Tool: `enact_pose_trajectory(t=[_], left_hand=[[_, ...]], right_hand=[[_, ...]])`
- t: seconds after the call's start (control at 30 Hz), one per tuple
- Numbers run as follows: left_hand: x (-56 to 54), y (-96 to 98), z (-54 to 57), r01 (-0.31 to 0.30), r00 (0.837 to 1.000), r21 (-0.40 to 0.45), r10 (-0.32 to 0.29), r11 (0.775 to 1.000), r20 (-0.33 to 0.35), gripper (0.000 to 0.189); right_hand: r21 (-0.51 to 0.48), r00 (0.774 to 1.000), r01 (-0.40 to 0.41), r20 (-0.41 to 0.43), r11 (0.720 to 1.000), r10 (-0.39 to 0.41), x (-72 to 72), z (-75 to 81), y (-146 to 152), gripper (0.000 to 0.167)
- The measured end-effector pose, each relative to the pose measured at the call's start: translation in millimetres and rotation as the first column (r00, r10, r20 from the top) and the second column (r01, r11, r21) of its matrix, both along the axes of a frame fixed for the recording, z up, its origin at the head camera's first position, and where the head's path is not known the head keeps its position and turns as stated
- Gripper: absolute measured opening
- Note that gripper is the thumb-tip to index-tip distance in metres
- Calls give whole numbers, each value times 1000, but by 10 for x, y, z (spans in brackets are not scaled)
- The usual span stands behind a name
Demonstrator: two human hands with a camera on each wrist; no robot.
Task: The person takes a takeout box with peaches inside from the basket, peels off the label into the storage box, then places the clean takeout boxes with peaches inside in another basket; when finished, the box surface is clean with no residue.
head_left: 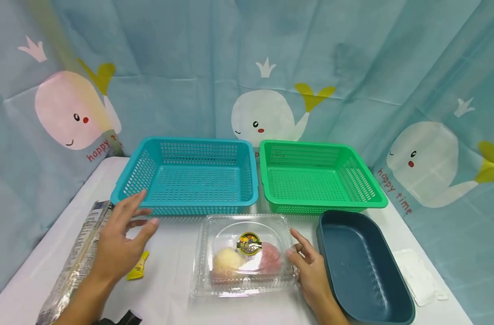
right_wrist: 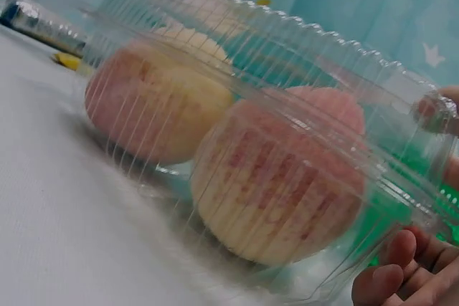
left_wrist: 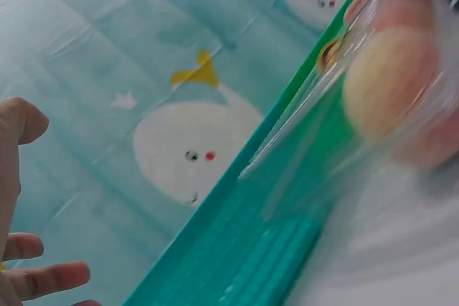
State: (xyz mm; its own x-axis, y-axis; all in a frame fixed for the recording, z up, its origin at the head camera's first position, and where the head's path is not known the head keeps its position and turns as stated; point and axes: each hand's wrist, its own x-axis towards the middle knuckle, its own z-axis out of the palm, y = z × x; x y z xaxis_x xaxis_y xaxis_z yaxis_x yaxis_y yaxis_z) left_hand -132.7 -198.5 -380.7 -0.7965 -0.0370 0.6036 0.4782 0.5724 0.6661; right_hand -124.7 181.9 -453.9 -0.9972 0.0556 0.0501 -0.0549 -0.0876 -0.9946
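A clear plastic clamshell box (head_left: 247,282) with a round fruit sticker (head_left: 249,243) on its lid is in the middle of the head view. Inside it sit two peaches, a yellowish peach (right_wrist: 161,102) and a pinker peach (right_wrist: 280,177). My right hand (head_left: 312,268) grips the box by its right edge, some fingers under the rim and one against the side. Whether the box touches the table cannot be told. My left hand (head_left: 123,234) hovers left of the box with its fingers spread, holding nothing, close to the blue basket's front left corner.
Behind the box stand a blue basket (head_left: 206,210) and a green basket (head_left: 320,207). A dark blue tub (head_left: 356,271) is at the right, beside a white packet (head_left: 419,275). Along the left lie a long silvery package (head_left: 78,257) and a small yellow packet (head_left: 138,266).
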Motion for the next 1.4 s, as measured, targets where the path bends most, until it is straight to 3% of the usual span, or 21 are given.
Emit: enact_pose_trajectory(t=[0.17, 0.4, 0.5, 0.6, 0.73, 0.83, 1.0, 1.1, 1.27, 1.33, 1.4], left_hand=[[58, 205, -117, 95, 994, 19, -96, 995, 46, 72], [74, 398, -309, 170, 973, 18, -171, 985, 154, 71], [58, 470, -368, 207, 945, 4, -201, 978, 259, 68], [51, 540, -426, 251, 902, -20, -226, 968, 369, 66], [59, 608, -507, 292, 859, -18, -254, 956, 445, 64], [69, 641, -556, 292, 850, -19, -250, 956, 463, 63], [65, 687, -608, 287, 854, -10, -251, 958, 456, 63], [61, 709, -633, 288, 854, 27, -269, 957, 445, 63], [60, 723, -657, 279, 850, 79, -285, 957, 444, 60], [53, 720, -660, 282, 845, 107, -300, 953, 444, 60], [46, 713, -662, 293, 836, 145, -327, 945, 441, 60]], right_hand=[[37, 999, 11, -44, 999, -9, 11, -27, -3, 50], [36, 998, 11, -56, 999, -9, 18, -36, -9, 49], [46, 998, 18, -58, 999, -15, 19, -32, -11, 49], [58, 998, 26, -55, 998, -22, 21, -34, -10, 48], [64, 998, 25, -59, 998, -21, 23, -41, -11, 48], [62, 997, 21, -71, 998, -17, 24, -40, -16, 48], [134, 996, 50, -79, 990, -40, 56, -11, -30, 45], [295, 991, 118, -100, 948, -92, 105, 47, -52, 44], [551, 968, 236, -207, 800, -143, 225, 239, -99, 53], [583, 957, 253, -269, 772, -111, 254, 344, -110, 55], [591, 938, 265, -341, 762, -61, 252, 452, -118, 55]])
